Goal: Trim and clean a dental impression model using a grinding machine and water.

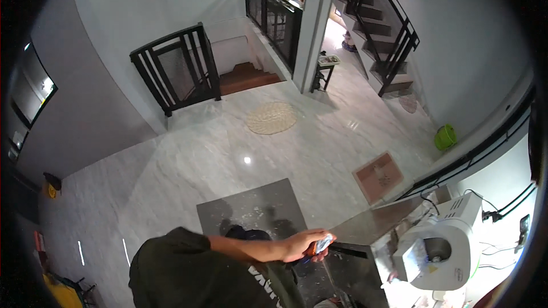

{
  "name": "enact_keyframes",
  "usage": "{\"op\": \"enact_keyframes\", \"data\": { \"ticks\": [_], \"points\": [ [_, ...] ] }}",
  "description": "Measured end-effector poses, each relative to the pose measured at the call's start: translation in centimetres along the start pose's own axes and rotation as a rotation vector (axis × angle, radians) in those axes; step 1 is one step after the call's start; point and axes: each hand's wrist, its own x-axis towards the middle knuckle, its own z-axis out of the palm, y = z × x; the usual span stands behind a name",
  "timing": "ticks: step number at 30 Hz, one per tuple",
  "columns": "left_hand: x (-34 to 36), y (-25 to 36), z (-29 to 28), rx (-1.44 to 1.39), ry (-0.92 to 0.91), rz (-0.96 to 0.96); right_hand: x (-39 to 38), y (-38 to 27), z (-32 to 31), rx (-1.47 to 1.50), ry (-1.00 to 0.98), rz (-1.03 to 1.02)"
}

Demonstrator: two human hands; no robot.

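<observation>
Along the left side of my view, a dark-framed window (35, 88) is set in the grey wall, and a small yellow and black item (52, 185) sits on the floor beneath it. Below that, at the rim, I see something yellow (60, 292) beside thin black legs. Further right, a black gate (178, 71) stands by brown steps (246, 77) leading down. Nearer to me, a dark sleeve (171, 245) gives way to a bare forearm stretching rightward across a grey mat (251, 210) on the pale marbled floor; beyond the mat lies an oval woven rug (271, 118).

At the end of that forearm my left hand (308, 244) has its fingers curled around a small orange object (323, 244) with a pale, shiny face. The object is in that grip, just beside the dark edge of a grey metal counter (383, 221); whether it touches the counter I cannot tell. What the right hand is doing I cannot tell either.

Past it, a small black table (326, 69) stands near the foot of a staircase (374, 27). A reddish mat (378, 178) lies on the floor, then comes a white machine (463, 223) with a dark rounded opening, and a green bucket (445, 137) by the wall.
</observation>
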Motion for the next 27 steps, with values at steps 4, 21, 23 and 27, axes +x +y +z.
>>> {"op": "enact_keyframes", "data": {
  "ticks": [4,21,23,27],
  "points": [
    [5.8,-1.9,3.0,0.0,0.063,-0.011,-0.2,5.2,-6.1,-0.062,-0.021,-0.01],
    [29.7,3.4,11.3,0.058,-0.025,0.041,0.8,12.7,-20.8,-0.551,-0.154,0.042],
    [30.2,2.6,10.8,-0.091,0.035,0.016,0.7,13.2,-22.4,-0.589,-0.182,0.037],
    [30.1,2.9,9.9,0.01,0.083,0.051,0.7,14.9,-25.2,-0.615,-0.236,0.025]
  ]
}}
